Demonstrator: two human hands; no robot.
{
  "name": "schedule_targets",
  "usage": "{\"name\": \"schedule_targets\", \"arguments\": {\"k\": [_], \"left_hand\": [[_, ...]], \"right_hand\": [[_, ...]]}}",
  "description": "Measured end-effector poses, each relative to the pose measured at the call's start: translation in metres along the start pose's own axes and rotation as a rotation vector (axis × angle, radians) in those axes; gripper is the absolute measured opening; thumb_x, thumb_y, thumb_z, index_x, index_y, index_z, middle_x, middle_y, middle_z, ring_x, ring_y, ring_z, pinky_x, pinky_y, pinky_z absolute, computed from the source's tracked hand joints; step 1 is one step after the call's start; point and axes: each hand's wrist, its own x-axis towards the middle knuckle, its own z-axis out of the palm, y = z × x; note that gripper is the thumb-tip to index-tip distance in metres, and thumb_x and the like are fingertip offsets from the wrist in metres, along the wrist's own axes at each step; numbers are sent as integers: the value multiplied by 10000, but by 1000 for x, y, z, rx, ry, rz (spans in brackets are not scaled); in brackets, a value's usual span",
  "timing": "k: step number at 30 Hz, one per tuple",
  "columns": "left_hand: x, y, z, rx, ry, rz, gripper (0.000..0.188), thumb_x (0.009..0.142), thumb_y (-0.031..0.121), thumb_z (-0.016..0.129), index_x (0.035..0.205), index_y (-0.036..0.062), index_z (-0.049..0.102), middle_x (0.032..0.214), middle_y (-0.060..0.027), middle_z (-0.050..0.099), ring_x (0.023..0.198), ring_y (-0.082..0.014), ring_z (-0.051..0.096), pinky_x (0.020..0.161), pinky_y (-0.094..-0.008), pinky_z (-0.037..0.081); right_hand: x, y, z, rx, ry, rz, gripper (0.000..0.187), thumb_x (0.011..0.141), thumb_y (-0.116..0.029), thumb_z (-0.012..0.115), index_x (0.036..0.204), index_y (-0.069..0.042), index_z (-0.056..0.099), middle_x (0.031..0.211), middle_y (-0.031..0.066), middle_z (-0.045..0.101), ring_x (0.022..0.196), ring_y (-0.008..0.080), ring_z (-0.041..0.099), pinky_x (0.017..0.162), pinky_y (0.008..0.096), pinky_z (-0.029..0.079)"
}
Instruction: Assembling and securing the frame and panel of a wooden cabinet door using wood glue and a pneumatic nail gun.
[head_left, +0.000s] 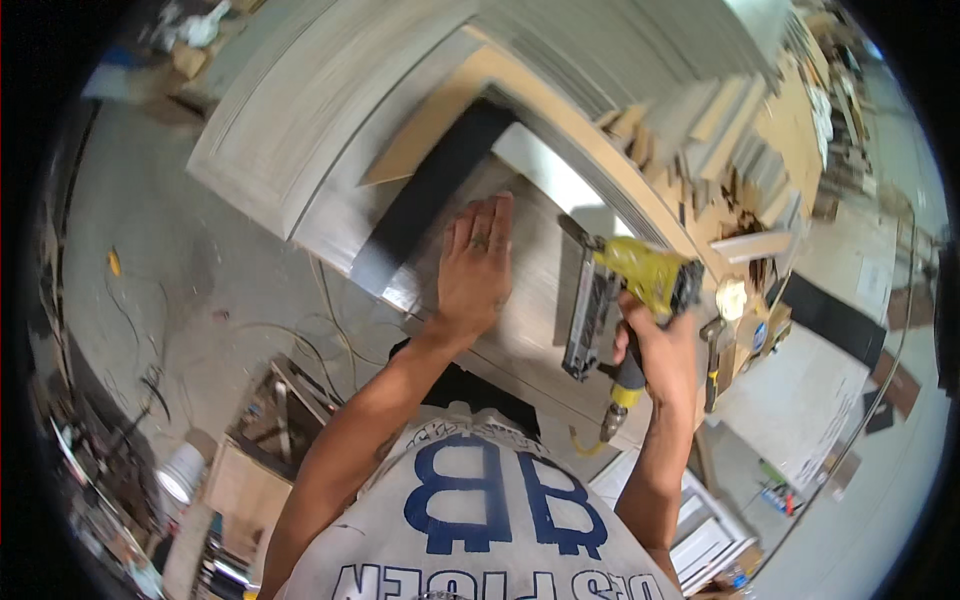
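Note:
My left hand (pixel 477 265) lies with fingers stretched out on a grey-brown wood-look panel (pixel 535 300), close beside a flat black strip (pixel 430 190). The strip runs at a slant across the work. My right hand (pixel 662 352) is wrapped round the grip of a yellow-green nail gun (pixel 640 270). The gun's nose points up and left over the panel, with its black magazine hanging toward me; whether the nose touches anything I cannot tell. A hose fitting (pixel 615 418) hangs below the grip.
Grey panelled cabinet doors (pixel 290 120) stand along the far side. Several wood offcuts (pixel 735 130) are piled at the far right. A hammer (pixel 713 370) lies right of my right hand. On the floor at left are a hose (pixel 300 338), a wooden box (pixel 245 490) and a white bucket (pixel 183 472).

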Motion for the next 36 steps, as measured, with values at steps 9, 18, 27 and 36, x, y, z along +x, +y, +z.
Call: {"name": "schedule_targets", "arguments": {"k": [9,18,27,36], "left_hand": [[21,36,63,11,-296,578,541,911,104,601,1411,15,412,1192,-173,574,1148,-340,520,1048,-458,379],[29,45,90,-133,-390,598,471,918,69,593,1359,-10,447,1083,-164,585,1027,-330,551,934,-458,420],[35,46,81,-61,-507,602,667,787,18,604,1428,7,420,1134,-130,609,1053,-300,551,952,-452,418],[36,51,83,-138,-541,445,496,958,147,570,1430,52,450,1075,-91,650,1016,-291,548,931,-428,402]], "right_hand": [[-83,118,-86,140,201,190,135,892,-88,654,906,46,643,619,25,581,502,94,542,456,262,448],[-58,113,-44,399,253,305,138,894,-86,673,914,47,642,691,28,618,535,86,560,464,249,463],[-9,77,-28,408,276,360,138,896,-99,673,868,32,642,637,17,597,519,87,553,468,255,453],[1,71,-26,356,266,448,147,897,-123,685,856,12,641,639,11,596,525,86,553,481,260,456]]}}
